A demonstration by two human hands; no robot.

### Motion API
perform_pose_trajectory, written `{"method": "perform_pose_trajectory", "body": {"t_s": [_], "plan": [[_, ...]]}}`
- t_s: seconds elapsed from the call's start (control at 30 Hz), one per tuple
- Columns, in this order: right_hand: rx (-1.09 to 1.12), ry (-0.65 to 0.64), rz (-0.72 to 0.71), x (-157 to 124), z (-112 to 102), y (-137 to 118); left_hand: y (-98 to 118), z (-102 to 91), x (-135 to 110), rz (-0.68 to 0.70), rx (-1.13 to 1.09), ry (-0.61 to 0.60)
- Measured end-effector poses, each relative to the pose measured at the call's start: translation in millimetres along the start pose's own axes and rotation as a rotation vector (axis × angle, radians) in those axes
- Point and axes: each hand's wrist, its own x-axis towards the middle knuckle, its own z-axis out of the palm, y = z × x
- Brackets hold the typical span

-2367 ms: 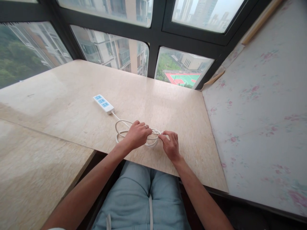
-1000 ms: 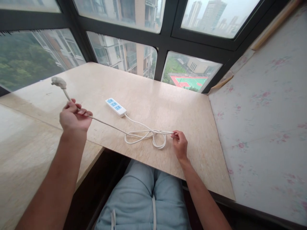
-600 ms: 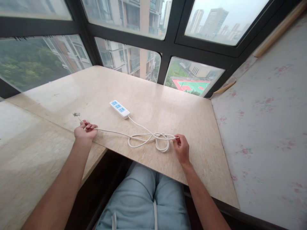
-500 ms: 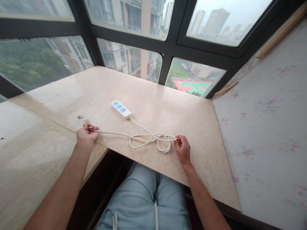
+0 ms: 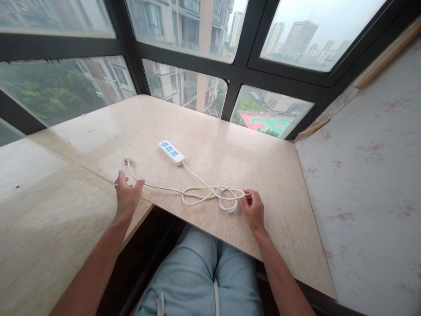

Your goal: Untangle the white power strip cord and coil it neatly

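A white power strip [image 5: 172, 153] with blue socket faces lies on the stone-patterned counter. Its white cord [image 5: 197, 176] runs toward me and forms several loose loops in front of the strip. Fingers of my right hand [image 5: 254, 207] pinch the right end of these loops. My left hand [image 5: 127, 193], with a ring on one finger, is open beside the cord's left stretch, thumb and fingers apart. Just beyond it, the plug [image 5: 127, 161] rests on the counter at the cord's end.
The counter [image 5: 263, 162] has a seam on the left and an inner corner near my legs [image 5: 200, 272]. Dark window frames [image 5: 197, 57] rise behind it. A wall with flowered paper [image 5: 365, 184] bounds the right side.
My left hand has let go of the cord near the plug and opened. My right hand keeps its pinch on the loops. The view has shifted slightly.
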Motion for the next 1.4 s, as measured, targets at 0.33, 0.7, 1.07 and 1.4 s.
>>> {"method": "perform_pose_trajectory", "body": {"t_s": [0.33, 0.7, 1.07, 1.4], "plan": [[-0.132, 0.125, -0.295, -25, -1, -28, 7, 37.1, -123, 0.897, 0.367, -0.49], [-0.526, -0.669, -0.128, -19, 37, -117, 29, 53.9, -111, 0.76, 0.053, -0.364], [-0.674, -0.718, -0.148, 5, 65, -117, 33, 58.4, -94, 0.715, -0.048, -0.335], [-0.801, -0.84, -0.292, 9, 12, -87, 30, 66.6, -71, 0.719, 0.013, -0.321]]}}
